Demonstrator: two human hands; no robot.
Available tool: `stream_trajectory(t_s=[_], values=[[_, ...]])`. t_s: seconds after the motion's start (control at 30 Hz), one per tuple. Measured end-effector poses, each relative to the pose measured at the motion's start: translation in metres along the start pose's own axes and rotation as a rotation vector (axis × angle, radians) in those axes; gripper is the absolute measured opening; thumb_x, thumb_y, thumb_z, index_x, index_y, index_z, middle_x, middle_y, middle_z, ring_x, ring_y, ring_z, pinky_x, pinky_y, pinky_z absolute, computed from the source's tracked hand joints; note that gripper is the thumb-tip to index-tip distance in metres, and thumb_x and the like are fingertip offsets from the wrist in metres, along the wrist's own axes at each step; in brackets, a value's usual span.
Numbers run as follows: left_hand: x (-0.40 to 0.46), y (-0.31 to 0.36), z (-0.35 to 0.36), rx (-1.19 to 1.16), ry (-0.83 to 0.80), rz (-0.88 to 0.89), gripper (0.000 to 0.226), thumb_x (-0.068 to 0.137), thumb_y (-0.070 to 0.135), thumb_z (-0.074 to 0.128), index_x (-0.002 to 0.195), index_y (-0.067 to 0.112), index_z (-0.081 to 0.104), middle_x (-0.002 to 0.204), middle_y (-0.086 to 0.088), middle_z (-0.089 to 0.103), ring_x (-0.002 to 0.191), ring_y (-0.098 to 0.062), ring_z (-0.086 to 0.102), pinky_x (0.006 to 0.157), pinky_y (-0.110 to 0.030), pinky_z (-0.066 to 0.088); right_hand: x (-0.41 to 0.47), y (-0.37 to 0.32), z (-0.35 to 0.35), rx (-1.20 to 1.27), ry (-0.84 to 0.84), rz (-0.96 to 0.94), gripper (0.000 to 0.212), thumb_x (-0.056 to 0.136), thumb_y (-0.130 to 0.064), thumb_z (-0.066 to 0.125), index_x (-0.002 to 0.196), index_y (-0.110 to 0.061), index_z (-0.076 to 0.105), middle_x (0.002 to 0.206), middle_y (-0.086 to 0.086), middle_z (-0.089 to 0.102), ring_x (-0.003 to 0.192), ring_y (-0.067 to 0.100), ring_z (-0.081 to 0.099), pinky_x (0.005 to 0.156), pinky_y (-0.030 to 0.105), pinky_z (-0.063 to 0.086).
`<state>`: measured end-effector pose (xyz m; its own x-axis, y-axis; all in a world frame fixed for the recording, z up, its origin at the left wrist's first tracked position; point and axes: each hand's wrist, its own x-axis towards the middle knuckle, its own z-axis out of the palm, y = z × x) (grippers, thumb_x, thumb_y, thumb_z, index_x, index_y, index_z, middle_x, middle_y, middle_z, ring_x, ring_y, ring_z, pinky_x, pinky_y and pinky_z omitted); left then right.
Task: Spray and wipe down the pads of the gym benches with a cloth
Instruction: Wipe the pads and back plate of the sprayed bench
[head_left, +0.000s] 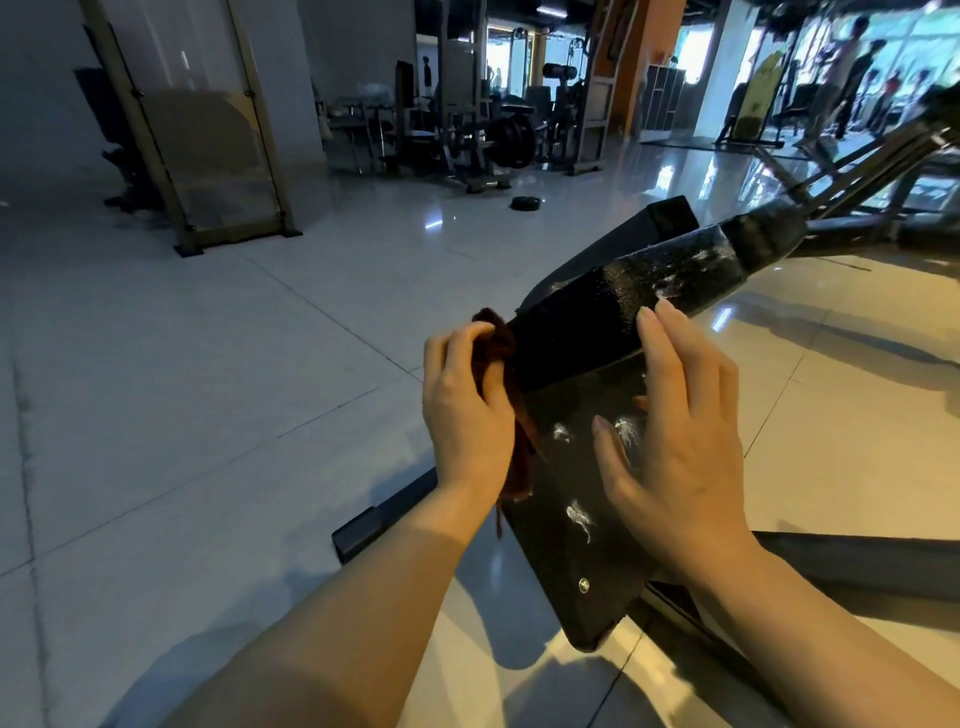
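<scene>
A dim gym stretches back across a glossy tiled floor (208, 364), with weight machines (483, 135) far off and bright windows at the upper right. In the head view, the only one, a black bench fills the lower right: a flat seat pad (582, 499) close to the person and an inclined back pad (623, 306) rising away toward the right, both flecked with white foam or spray (581, 514). The left hand (467, 405) is closed around a bunched dark red cloth (511, 410), pressing it against the left edge where the two pads meet; a tail of cloth hangs down past the wrist. The right hand (680, 441) is open and holds nothing, its fingers spread and laid on the right side of the back pad's lower end, seemingly steadying it. No spray bottle is in view. The step in hand appears to be wiping the sprayed pads, and much foam is left. To do it well, I would spread the cloth flatter for more contact, draw it across the full width in overlapping strokes, and work from the back pad's high end down so runoff is caught on the seat pad. The joint between the pads and their side edges likely trap liquid. On the left the floor is open, giving free room; a dark frame bar (384, 514) lies low on the floor near the bench's left side.
</scene>
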<state>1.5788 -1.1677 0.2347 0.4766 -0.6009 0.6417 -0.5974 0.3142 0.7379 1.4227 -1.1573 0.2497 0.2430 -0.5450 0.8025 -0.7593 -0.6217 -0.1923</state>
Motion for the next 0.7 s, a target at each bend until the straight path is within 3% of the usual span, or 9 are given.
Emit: stream_trajectory(t_s=[0.1,0.17,0.27,0.33,0.4,0.47,0.53,0.63,0.7], values=[[0.001,-0.002,-0.003,0.025,0.041,-0.147,0.025,0.092,0.004,0.059,0.115,0.016,0.059,0.117,0.002,0.048,0.103,-0.006,0.048,0.088,-0.002,0.040,0.000,0.000,0.000,0.009,0.000,-0.009,0.086,0.074,-0.013,0.075,0.148,0.000,0.030,0.151,0.016,0.029,0.140,0.029,0.026,0.116,0.029,0.024],[0.002,0.019,0.001,0.001,0.109,0.089,0.029,0.092,0.009,0.057,0.120,0.016,0.056,0.122,-0.001,0.046,0.110,-0.011,0.048,0.091,-0.007,0.042,0.001,0.001,-0.001,0.016,-0.003,-0.018,0.086,0.074,-0.013,0.074,0.147,0.000,0.031,0.151,0.016,0.030,0.140,0.029,0.026,0.116,0.030,0.024],[-0.002,0.033,0.008,-0.013,0.044,0.410,0.032,0.090,0.016,0.053,0.122,0.021,0.050,0.125,0.001,0.042,0.114,-0.017,0.049,0.092,-0.017,0.046,0.002,0.001,-0.001,0.023,-0.007,-0.021,0.085,0.073,-0.010,0.071,0.147,0.000,0.031,0.150,0.016,0.029,0.139,0.030,0.027,0.116,0.038,0.029],[-0.001,0.019,0.008,-0.024,0.044,0.337,0.030,0.089,0.012,0.055,0.118,0.018,0.053,0.120,0.004,0.044,0.111,-0.004,0.048,0.093,-0.010,0.043,0.001,0.001,-0.001,0.021,-0.006,-0.019,0.086,0.073,-0.008,0.074,0.147,0.001,0.031,0.150,0.016,0.029,0.139,0.030,0.027,0.115,0.041,0.032],[-0.002,0.005,0.002,-0.039,0.052,0.102,0.026,0.089,0.003,0.059,0.113,0.014,0.059,0.116,0.004,0.047,0.101,0.010,0.048,0.088,0.000,0.037,0.000,0.001,-0.001,0.015,-0.011,-0.013,0.087,0.074,-0.009,0.076,0.147,0.000,0.031,0.151,0.015,0.029,0.139,0.029,0.027,0.115,0.039,0.030],[-0.003,0.004,0.000,-0.019,0.066,-0.063,0.026,0.090,0.000,0.060,0.110,0.015,0.060,0.114,0.004,0.047,0.097,0.008,0.049,0.086,0.002,0.036,-0.001,0.000,-0.003,0.009,-0.020,-0.008,0.088,0.074,-0.010,0.077,0.148,-0.001,0.030,0.151,0.014,0.029,0.140,0.028,0.027,0.115,0.038,0.030],[-0.004,0.021,0.000,-0.031,0.089,0.054,0.027,0.090,0.006,0.057,0.115,0.016,0.057,0.118,0.003,0.045,0.107,-0.003,0.049,0.091,-0.002,0.038,0.000,0.000,-0.004,0.016,-0.029,-0.012,0.087,0.074,-0.011,0.075,0.148,-0.001,0.030,0.152,0.013,0.028,0.140,0.028,0.027,0.115,0.040,0.032],[-0.006,0.042,0.004,-0.029,0.005,0.425,0.031,0.089,0.016,0.052,0.119,0.021,0.049,0.124,0.000,0.043,0.114,-0.016,0.049,0.092,-0.015,0.045,0.001,0.001,-0.005,0.045,-0.037,-0.017,0.084,0.075,-0.013,0.071,0.148,-0.001,0.030,0.151,0.014,0.028,0.140,0.029,0.028,0.112,0.046,0.036],[-0.008,0.038,0.005,-0.021,-0.001,0.407,0.031,0.087,0.012,0.055,0.118,0.019,0.051,0.123,-0.001,0.044,0.113,-0.011,0.048,0.092,-0.012,0.043,0.000,0.001,-0.005,0.041,-0.049,-0.013,0.083,0.076,-0.013,0.071,0.148,-0.001,0.030,0.152,0.013,0.028,0.140,0.029,0.027,0.112,0.046,0.036]])
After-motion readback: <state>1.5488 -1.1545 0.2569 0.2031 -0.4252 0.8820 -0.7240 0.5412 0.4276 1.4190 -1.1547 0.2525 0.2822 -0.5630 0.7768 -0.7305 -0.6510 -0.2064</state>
